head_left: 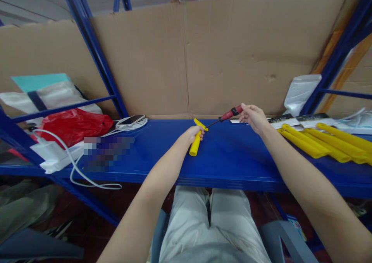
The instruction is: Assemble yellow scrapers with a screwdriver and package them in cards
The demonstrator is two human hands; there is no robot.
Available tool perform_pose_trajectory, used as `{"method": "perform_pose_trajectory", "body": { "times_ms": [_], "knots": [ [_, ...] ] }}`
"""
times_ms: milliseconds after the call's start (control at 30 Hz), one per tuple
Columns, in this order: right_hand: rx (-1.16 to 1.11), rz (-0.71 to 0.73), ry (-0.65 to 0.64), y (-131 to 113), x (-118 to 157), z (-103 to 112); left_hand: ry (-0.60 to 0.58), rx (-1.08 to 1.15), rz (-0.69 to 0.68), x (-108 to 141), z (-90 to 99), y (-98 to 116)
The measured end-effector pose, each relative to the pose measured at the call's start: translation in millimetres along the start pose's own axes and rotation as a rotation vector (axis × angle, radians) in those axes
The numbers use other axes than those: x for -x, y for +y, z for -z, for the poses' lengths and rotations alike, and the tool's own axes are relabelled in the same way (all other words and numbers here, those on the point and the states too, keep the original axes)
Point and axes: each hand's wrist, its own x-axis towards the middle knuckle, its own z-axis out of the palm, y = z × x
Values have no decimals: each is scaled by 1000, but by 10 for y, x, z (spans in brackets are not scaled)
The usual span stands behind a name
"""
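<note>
Left fingers [201,134] clasp a yellow handle [193,148], its long axis running near to far through them, while right fingers [245,108] pinch a red screwdriver [226,116] pointing leftward.

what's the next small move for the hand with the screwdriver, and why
Probably a gentle twist of the red-handled screwdriver: the right hand holds the handle's end, the shaft points at the yellow tool, and the left hand grips that tool. Checking that the tip is seated would come first, since contact is too small to confirm here.
</note>
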Motion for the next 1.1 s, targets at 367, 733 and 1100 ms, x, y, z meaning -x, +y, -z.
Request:
{"method": "perform_pose_trajectory", "body": {
  "times_ms": [367,733,1100],
  "knots": [
    [-45,-96,-18,1,12,26,-16,-6,-8,-28,8,-10],
    [-227,-61,13,-41,34,-16,-24,3,-41,-40,0,-17],
    [-266,-48,-28,-4,-24,58,-72,23,-66,-97,60,22]
  ]
}}
